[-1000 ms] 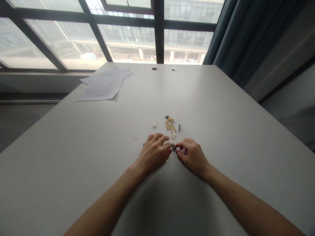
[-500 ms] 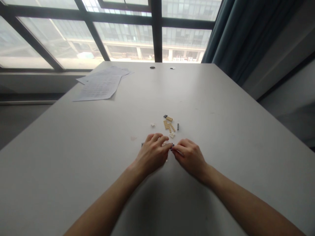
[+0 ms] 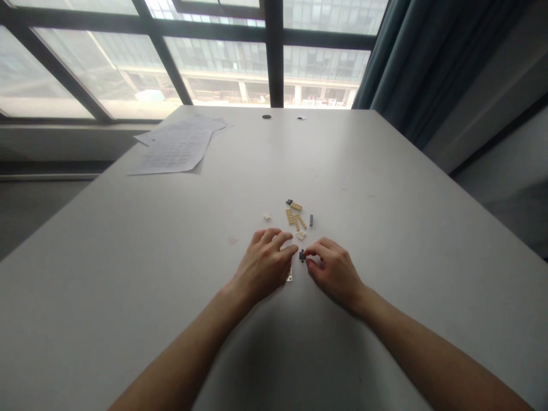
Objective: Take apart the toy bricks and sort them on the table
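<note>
A small dark grey building brick (image 3: 302, 256) with knobs at its ends lies between my two hands. My right hand (image 3: 331, 265) is at its right side, index fingertip at its edge; the thumb is a little apart from the index finger. My left hand (image 3: 268, 257) hovers left of the brick with fingers parted, its thumb pointing toward the brick. A cream plate piece (image 3: 290, 275) shows partly from beneath my left hand; the rest is hidden. Just beyond the fingers lie white pieces (image 3: 301, 234).
Farther out on the white table (image 3: 385, 228) lie several tan plates (image 3: 292, 218), a tan brick (image 3: 295, 206) beside a black piece (image 3: 289, 202), a grey brick (image 3: 311, 220) and a small white piece (image 3: 268, 217). Printed papers (image 3: 175, 148) lie at the far left, before the window.
My fingers have moved apart around the dark grey brick, which now shows more fully. My left thumb has drawn back from it. More of the cream plate shows under my left hand.
</note>
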Available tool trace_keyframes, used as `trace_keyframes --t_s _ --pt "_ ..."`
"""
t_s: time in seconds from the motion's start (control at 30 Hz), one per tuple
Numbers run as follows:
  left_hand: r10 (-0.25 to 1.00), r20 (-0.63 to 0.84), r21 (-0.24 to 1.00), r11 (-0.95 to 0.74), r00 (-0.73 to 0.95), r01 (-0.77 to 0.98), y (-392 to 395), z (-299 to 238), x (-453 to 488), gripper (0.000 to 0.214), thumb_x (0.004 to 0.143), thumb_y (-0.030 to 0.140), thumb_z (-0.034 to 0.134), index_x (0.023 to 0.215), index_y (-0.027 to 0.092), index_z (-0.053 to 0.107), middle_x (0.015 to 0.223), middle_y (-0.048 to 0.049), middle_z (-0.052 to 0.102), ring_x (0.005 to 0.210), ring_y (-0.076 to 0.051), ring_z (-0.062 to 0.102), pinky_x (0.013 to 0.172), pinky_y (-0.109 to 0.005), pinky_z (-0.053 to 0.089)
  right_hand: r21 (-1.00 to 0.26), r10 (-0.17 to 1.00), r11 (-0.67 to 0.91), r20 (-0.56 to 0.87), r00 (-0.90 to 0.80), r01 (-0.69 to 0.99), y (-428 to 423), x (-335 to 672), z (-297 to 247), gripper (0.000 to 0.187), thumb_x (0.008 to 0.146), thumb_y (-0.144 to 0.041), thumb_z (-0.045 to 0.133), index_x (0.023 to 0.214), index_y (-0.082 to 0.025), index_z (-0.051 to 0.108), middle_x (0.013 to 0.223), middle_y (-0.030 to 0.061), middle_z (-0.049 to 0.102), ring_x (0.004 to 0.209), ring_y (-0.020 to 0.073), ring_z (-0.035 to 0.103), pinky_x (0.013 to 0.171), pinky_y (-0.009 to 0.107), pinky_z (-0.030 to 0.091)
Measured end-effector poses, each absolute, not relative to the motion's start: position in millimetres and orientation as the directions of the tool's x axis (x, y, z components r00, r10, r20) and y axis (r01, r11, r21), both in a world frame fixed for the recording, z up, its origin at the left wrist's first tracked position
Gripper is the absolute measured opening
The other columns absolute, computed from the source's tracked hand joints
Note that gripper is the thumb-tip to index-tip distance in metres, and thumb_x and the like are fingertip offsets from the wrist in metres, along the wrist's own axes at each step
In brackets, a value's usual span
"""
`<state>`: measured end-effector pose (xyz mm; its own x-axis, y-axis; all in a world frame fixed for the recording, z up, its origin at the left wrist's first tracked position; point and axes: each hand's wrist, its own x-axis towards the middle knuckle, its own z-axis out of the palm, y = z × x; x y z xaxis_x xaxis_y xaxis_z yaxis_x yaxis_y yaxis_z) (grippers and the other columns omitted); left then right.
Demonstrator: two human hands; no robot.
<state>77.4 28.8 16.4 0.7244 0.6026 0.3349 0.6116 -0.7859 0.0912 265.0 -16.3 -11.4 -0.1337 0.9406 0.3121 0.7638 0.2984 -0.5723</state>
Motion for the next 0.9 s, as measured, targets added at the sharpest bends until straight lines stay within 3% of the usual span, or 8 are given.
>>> trace_keyframes --t_s 0.4,0.9 --pt "0.538 0.338 0.097 -0.836 0.772 0.54 27.2 12.2 80.0 0.023 0.082 0.016 0.056 0.1 0.022 0.069 0.113 -0.0057 0.065 0.104 -0.025 0.051 0.09 -0.043 0.039 -0.523 0.961 0.226 0.26 -0.099 0.822 -15.9 262.8 -9.3 0.014 0.08 -0.019 0.061 0.093 -0.02 0.067 0.088 0.0036 0.061 0.084 0.0187 0.056 0.078 0.03 0.043" --pt "0.557 0.319 0.116 -0.826 0.767 0.552 28.5 13.6 78.7 0.021 0.079 0.016 0.057 0.096 0.021 0.07 0.11 -0.0053 0.066 0.104 -0.026 0.051 0.09 -0.043 0.039 -0.496 0.955 0.258 0.261 -0.141 0.829 -11.4 260.0 -8.9 0.012 0.082 -0.017 0.06 0.091 -0.02 0.067 0.09 0.0043 0.062 0.084 0.0191 0.056 0.08 0.031 0.043"
